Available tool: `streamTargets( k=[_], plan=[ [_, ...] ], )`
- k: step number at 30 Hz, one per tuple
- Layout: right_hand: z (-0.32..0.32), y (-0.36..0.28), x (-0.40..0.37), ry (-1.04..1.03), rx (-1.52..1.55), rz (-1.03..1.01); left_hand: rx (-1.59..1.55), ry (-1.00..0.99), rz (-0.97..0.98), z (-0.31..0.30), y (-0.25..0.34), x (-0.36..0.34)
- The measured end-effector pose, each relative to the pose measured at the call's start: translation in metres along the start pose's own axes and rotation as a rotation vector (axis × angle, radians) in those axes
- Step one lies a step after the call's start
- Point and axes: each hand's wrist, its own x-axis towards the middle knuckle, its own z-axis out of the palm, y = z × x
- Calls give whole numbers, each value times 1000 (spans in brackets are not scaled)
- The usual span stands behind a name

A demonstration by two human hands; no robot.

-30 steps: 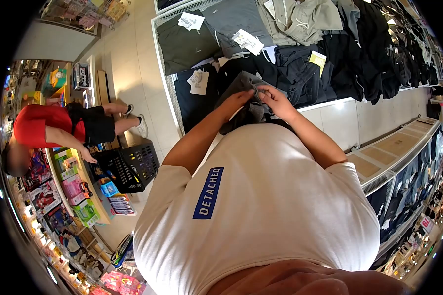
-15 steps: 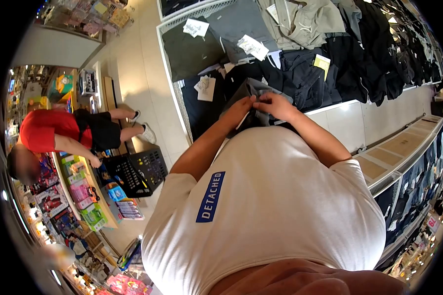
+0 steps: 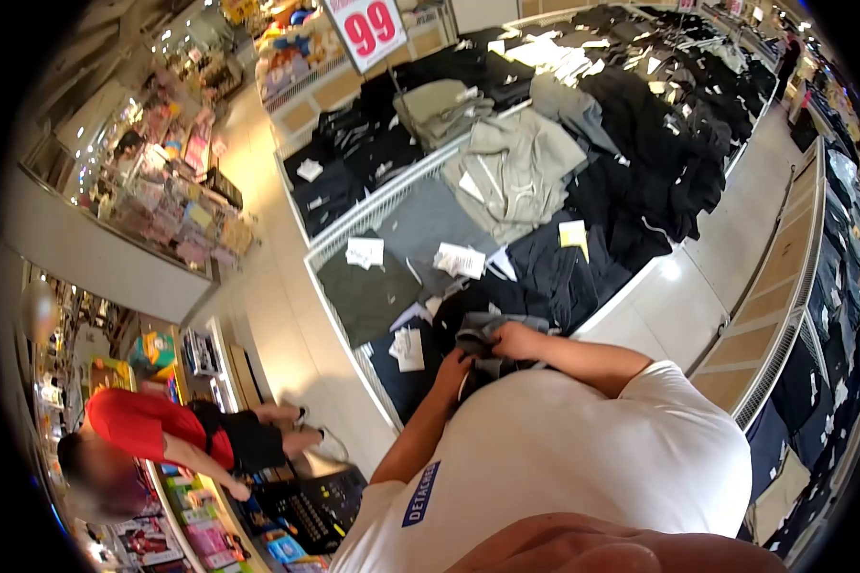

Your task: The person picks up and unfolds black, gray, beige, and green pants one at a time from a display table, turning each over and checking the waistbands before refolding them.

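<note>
Two hands clutched a dark grey garment (image 3: 480,332) at lower centre of the frame, just above the person's white shirt: left hand (image 3: 452,366) pinching its lower edge, right hand (image 3: 516,339) closed over the top. It looked bunched, not yet folded flat. The display table (image 3: 339,286) of tagged trousers lay beyond.

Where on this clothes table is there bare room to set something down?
None bare: clothes cover the table edge to edge. Flattest spots are the green piece and grey piece near its left corner. It is crowded around the left hand and right hand, both gripping a grey garment. The beige shelf top to the right is bare.
</note>
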Motion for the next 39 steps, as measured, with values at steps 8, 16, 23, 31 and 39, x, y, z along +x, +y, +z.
streamTargets(
  k=[8,16,23,31,39],
  plan=[
    [-4,32,22,321,-91,263,-674,-155,-130,-1,19,-18],
    [-30,54,11,388,-119,222,-204,30,-87,12,18,-14],
    [-48,5,-14,360,651,120,325,662,278,7,52,-39],
    [-55,-5,-15,43,1188,-192,27,262,171,26,85,-25],
    [-84,7,-36,-241,674,-178,45,207,110,62,113,-7]
  ],
)
